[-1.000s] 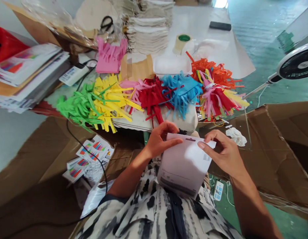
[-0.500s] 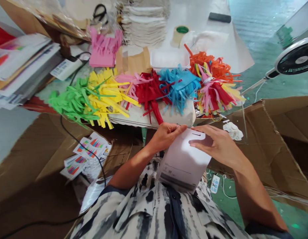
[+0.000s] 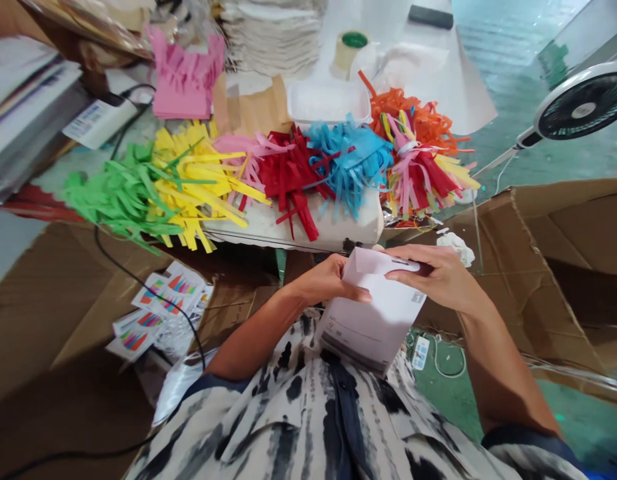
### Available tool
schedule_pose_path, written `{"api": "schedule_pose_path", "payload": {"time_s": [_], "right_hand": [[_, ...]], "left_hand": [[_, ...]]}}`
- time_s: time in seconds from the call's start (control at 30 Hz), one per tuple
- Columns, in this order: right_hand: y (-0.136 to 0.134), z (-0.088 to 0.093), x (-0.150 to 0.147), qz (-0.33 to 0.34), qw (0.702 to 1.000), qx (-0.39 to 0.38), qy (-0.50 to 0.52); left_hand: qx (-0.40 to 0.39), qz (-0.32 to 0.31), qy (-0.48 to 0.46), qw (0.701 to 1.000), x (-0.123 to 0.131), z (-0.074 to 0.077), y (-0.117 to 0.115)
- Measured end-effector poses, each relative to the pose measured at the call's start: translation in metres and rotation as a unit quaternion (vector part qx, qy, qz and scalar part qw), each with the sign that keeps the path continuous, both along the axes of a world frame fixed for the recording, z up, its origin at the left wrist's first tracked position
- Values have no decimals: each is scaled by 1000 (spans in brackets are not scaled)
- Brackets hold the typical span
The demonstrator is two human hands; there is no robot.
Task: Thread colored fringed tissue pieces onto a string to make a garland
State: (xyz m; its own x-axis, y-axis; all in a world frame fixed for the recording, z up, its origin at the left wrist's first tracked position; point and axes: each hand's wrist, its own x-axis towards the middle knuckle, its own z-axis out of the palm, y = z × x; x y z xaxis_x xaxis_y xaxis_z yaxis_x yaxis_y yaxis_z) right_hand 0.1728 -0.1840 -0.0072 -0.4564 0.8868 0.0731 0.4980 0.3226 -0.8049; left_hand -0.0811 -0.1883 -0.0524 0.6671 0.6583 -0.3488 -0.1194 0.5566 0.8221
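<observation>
Close to my body I hold a white printed card (image 3: 368, 327), tilted, with small print and a grey band at its lower end and a dark slot near its top. My left hand (image 3: 331, 280) grips its upper left edge, thumb on the face. My right hand (image 3: 428, 273) pinches the top right edge between thumb and fingers; some fingertips are hidden behind it. Beyond my hands, along the table edge, lie fringed strip bunches: green (image 3: 123, 193), yellow (image 3: 198, 180), dark red (image 3: 293, 180), blue (image 3: 351, 160), and a tied multicoloured tassel (image 3: 421, 167).
At the back are pink fringed sheets (image 3: 186, 80), a tape roll (image 3: 349, 50) and a clear plastic tray (image 3: 328, 101). A fan (image 3: 583, 107) stands at right. Cardboard boxes (image 3: 573, 267) flank me; printed cards (image 3: 158, 303) lie in the left one. A black cable (image 3: 143, 287) hangs at left.
My left hand has slid down the card's left edge, its thumb now lower on the face. The card's top left corner now stands exposed. The view has shifted slightly.
</observation>
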Motion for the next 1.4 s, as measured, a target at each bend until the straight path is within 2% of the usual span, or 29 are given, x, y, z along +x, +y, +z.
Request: {"api": "schedule_pose_path", "payload": {"time_s": [0.33, 0.63, 0.77, 0.93, 1.03, 1.17, 1.3, 1.4], "right_hand": [[-1, -4, -6, -10, 1000, -13, 9], [8, -18, -5, 33, 999, 32, -28], [6, -26, -2, 45, 997, 52, -38], [6, -28, -1, 45, 999, -1, -8], [8, -27, 0, 52, 998, -44, 8], [11, -28, 1, 64, 995, -74, 23], [9, -30, 1, 64, 998, -16, -22], [6, -31, 2, 91, 995, -4, -43]], "left_hand": [[19, -19, 9, 1000, -8, -9, -3], [-28, 7, 15, 999, -8, -14, -2], [-25, 9, 19, 999, -6, -13, -4], [-29, 78, 23, 996, 7, -8, -22], [-36, 108, 35, 993, 12, -11, -27], [-45, 62, 34, 997, 6, -19, -19], [-50, 39, 8, 998, 0, -24, -12], [-71, 42, -2, 997, 1, -25, -13]]}}
